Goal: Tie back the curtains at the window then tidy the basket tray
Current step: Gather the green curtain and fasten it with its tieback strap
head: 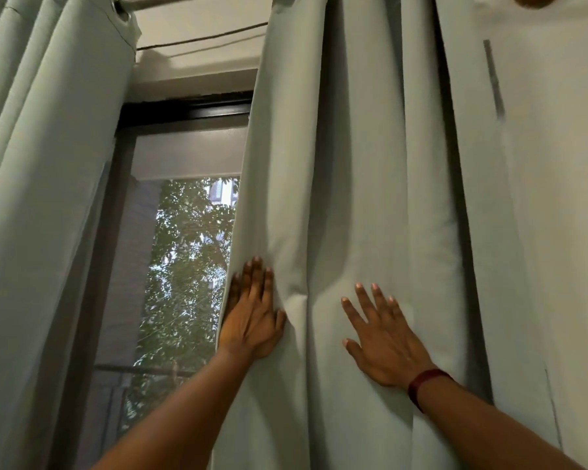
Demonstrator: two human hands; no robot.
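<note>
Two pale green curtains hang at the window. The right curtain (353, 164) hangs in folds from the top of the view to the bottom. My left hand (252, 313) lies flat on its inner edge, fingers straight and pointing up, pressing the fabric. My right hand (384, 337), with a dark red band at the wrist, rests flat on the same curtain further right with its fingers spread. The left curtain (41, 198) hangs at the left edge of the window, with no hand on it. No basket tray is in view.
Between the curtains the window (184, 266) shows trees and a dark frame. A curtain rod (170, 0) runs along the top. A pale wall (557, 198) stands to the right of the right curtain.
</note>
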